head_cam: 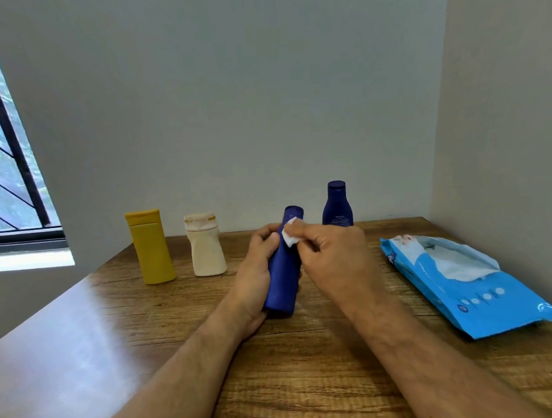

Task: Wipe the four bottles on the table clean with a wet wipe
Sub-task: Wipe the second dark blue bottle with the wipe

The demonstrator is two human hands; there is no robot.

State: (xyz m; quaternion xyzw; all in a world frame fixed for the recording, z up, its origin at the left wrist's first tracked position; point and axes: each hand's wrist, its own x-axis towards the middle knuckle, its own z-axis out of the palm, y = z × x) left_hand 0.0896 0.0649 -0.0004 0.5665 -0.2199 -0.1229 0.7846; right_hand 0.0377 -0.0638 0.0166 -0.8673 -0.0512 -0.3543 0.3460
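My left hand [256, 274] grips a blue bottle [282, 282] from its left side and holds it tilted above the wooden table [278, 370], cap pointing away from me. My right hand [332, 257] pinches a small white wet wipe [290, 235] against the upper part of that bottle. Standing upright near the wall are a yellow bottle [151, 247], a cream bottle [205, 245] and a dark blue bottle [337, 205]. Part of the held bottle is hidden by my fingers.
A blue pack of wet wipes [467, 287] lies on the right of the table, its flap open with a white wipe sticking out. A wall rises close behind the bottles and another on the right. A barred window is at the far left.
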